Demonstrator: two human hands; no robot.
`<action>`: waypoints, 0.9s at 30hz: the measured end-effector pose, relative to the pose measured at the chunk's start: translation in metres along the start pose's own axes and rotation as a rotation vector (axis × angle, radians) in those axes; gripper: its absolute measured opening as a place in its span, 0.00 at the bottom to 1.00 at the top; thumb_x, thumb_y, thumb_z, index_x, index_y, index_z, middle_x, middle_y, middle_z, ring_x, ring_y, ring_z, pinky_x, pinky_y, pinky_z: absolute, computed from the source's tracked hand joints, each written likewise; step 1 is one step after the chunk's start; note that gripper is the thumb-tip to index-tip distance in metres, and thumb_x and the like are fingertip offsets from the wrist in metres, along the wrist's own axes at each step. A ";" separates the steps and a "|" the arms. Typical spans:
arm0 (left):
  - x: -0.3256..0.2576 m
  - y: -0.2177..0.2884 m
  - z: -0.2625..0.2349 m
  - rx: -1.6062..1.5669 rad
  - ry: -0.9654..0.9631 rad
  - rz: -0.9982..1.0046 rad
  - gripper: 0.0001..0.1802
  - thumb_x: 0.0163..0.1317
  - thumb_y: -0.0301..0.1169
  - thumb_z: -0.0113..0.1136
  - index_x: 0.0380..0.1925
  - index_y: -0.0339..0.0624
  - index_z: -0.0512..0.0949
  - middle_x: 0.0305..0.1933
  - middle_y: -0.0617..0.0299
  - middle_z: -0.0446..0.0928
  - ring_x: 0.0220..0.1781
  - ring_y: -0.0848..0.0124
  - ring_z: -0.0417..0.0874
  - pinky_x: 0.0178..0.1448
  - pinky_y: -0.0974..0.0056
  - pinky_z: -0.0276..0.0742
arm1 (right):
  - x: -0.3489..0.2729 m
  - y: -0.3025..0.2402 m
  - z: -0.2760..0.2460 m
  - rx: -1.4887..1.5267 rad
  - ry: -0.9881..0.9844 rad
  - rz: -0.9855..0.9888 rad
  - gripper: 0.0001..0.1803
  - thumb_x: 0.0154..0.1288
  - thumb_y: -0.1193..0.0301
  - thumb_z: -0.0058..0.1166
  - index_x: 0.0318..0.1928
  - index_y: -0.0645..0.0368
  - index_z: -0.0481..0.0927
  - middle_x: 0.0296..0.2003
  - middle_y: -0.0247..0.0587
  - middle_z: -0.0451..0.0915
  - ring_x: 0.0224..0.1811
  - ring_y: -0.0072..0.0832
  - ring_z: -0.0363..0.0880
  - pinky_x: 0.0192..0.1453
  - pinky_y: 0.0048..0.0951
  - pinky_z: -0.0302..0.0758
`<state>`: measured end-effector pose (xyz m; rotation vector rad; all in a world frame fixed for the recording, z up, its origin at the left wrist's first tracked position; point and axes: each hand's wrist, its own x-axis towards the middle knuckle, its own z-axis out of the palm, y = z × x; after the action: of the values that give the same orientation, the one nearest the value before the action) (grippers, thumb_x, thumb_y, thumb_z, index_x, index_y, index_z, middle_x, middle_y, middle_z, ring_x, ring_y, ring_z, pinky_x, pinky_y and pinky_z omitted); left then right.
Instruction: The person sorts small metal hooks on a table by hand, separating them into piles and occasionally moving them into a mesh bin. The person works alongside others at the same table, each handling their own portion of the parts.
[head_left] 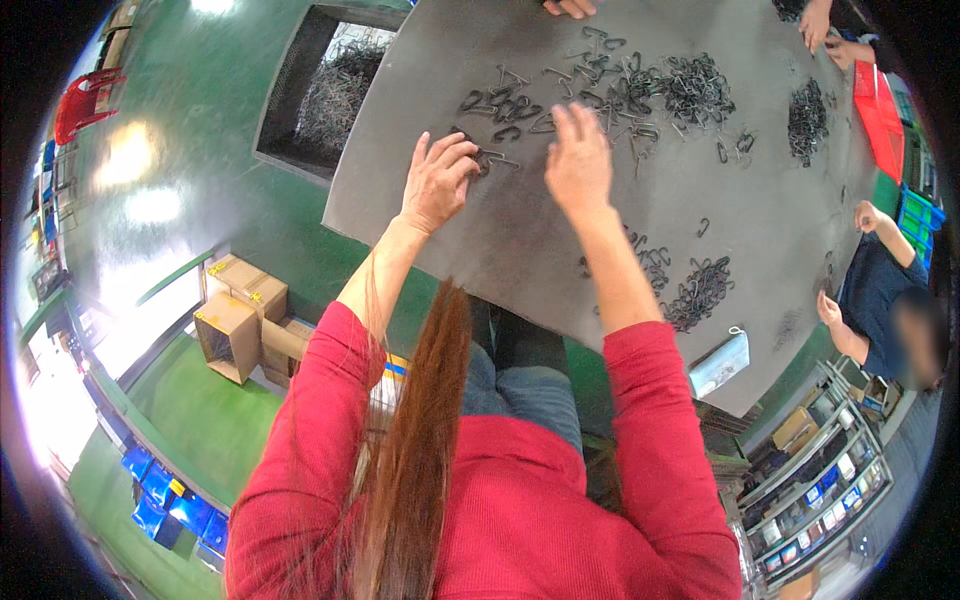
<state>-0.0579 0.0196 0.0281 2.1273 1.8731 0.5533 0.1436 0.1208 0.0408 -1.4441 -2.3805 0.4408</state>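
Several black hooks [486,163], left hand [434,190] fingers curled round them, right hand [580,168] fingers parted

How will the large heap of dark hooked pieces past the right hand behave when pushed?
The heap may drag in clumps, since its hooked pieces overlap. Their thin, metallic look suggests stiffness. Tipping seems unlikely: it spreads low on the table.
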 end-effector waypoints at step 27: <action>0.076 -0.025 0.004 -0.010 0.249 -0.190 0.15 0.58 0.29 0.56 0.46 0.53 0.77 0.51 0.68 0.74 0.56 0.67 0.72 0.57 0.57 0.65 | 0.008 -0.029 0.012 0.079 0.024 0.165 0.11 0.58 0.73 0.54 0.43 0.50 0.78 0.42 0.37 0.75 0.47 0.38 0.75 0.47 0.38 0.73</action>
<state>-0.0703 0.0985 0.0224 1.9196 2.1688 0.8118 0.1118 0.1143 0.0429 -1.6071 -2.2082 0.5479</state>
